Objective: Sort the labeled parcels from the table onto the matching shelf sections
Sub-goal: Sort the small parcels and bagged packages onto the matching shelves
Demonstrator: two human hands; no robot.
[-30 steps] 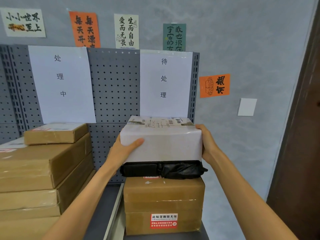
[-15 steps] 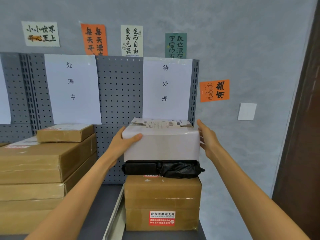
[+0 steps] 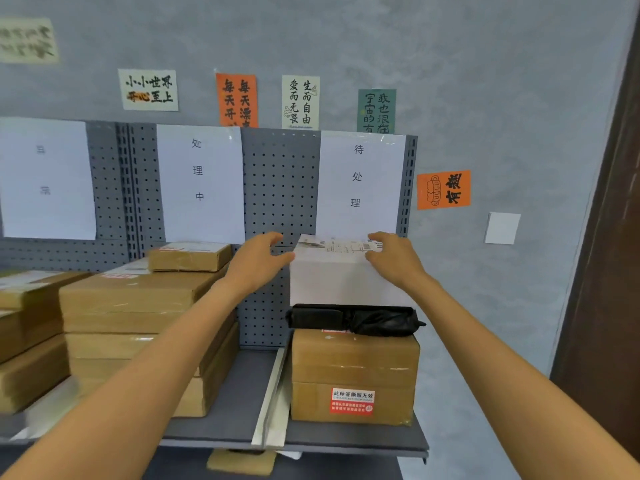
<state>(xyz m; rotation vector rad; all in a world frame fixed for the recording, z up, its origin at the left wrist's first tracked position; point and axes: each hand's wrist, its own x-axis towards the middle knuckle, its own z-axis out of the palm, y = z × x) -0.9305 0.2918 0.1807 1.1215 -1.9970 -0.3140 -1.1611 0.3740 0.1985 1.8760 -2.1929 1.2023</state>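
Well, both hands' loose, spread fingers barely flank the white parcel; one nudge could tip it off the black parcel.

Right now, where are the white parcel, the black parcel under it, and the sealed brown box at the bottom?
white parcel [image 3: 332, 282], head view, front face
black parcel [image 3: 353, 320], head view, front side
brown box [image 3: 353, 362], head view, front face

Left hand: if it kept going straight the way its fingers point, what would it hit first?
Probably the white parcel: the left hand points up and right at its near-left top edge. Depth is unclear.
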